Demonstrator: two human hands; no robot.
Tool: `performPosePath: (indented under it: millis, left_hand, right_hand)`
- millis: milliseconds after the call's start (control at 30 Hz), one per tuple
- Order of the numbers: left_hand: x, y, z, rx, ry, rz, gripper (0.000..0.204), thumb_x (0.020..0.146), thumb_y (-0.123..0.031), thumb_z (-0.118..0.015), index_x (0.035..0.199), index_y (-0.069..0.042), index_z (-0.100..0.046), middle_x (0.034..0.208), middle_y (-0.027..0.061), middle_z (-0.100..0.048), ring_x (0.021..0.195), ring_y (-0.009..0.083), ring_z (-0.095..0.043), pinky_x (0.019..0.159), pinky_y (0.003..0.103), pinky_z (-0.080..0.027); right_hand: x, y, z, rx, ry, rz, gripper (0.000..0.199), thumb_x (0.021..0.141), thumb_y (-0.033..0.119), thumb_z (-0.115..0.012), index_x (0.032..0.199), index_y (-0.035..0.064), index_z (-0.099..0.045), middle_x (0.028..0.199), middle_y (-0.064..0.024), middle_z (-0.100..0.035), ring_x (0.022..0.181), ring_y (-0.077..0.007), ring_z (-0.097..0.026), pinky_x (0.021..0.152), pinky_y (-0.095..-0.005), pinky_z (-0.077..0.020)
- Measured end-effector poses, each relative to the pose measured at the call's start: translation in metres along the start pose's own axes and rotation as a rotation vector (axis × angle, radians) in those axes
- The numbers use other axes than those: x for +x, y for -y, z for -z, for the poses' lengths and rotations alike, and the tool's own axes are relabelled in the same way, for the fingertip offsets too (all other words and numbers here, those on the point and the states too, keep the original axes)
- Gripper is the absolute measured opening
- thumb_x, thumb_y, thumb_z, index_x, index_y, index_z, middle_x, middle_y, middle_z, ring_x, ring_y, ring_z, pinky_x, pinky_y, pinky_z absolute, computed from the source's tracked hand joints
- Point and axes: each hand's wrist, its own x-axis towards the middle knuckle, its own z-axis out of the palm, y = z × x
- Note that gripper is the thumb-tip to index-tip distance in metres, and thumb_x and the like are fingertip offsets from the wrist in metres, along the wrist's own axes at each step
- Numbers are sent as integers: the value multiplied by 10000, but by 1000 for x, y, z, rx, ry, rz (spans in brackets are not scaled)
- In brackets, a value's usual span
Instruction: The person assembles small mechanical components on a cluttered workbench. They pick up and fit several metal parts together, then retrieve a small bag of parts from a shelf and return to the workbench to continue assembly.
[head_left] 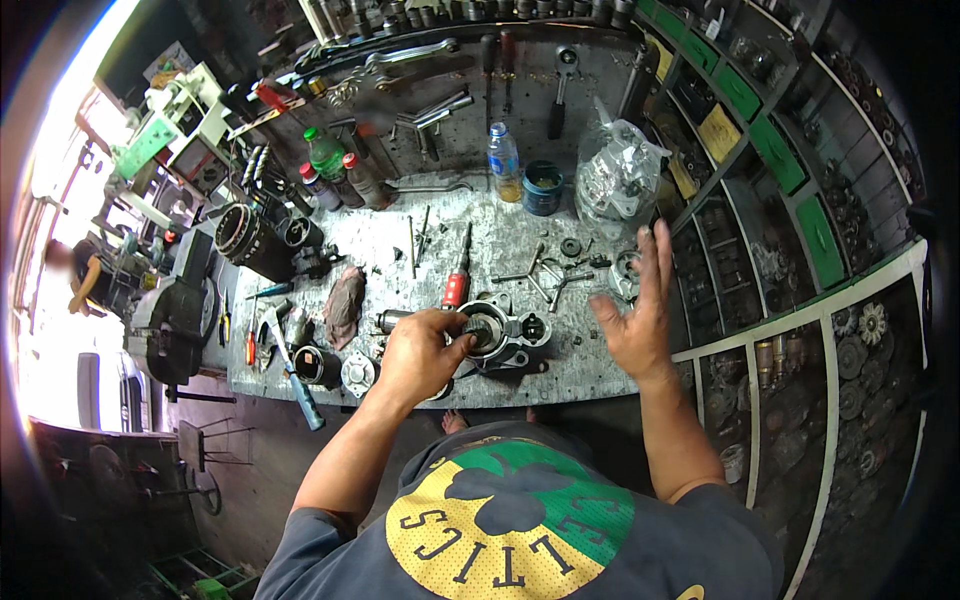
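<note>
fingers of the left hand [420, 352] close around the shaft end of a grey starter motor housing [503, 338] at centre of the metal workbench [500, 245]. right hand [636, 312] hovers at three o'clock of it, spread wide, holding nothing. red-handled screwdriver [458, 282] lies at eleven o'clock.

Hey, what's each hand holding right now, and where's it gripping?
The left hand grips the metal motor assembly at its left end, on the bench. The right hand is open, holding nothing.
</note>
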Motion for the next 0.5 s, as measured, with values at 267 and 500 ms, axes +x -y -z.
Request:
performPosePath:
  millis: [267, 500]
  left_hand:
    - [31, -27, 10, 357, 174, -15, 316, 910, -308, -867, 1125, -77, -841, 1060, 165, -829, 995, 381, -803, 895, 502, -626]
    - [36, -22, 6, 453, 114, -43, 308, 880, -380, -875, 1110, -175, -878, 1164, 127, -773, 1042, 375, -784, 921, 503, -625]
  right_hand:
    - [-43, -1, -9, 89, 77, -104, 1025, 962, 229, -876, 1766, 49, -266, 1822, -355, -144, 1650, -528, -311, 1317, -569, -352]
    - [-48, -17, -13, 106, 120, -162, 990, 907, 78, -859, 1742, 57, -328, 1816, -348, -199, 1664, -537, -286, 1330, -578, -321]
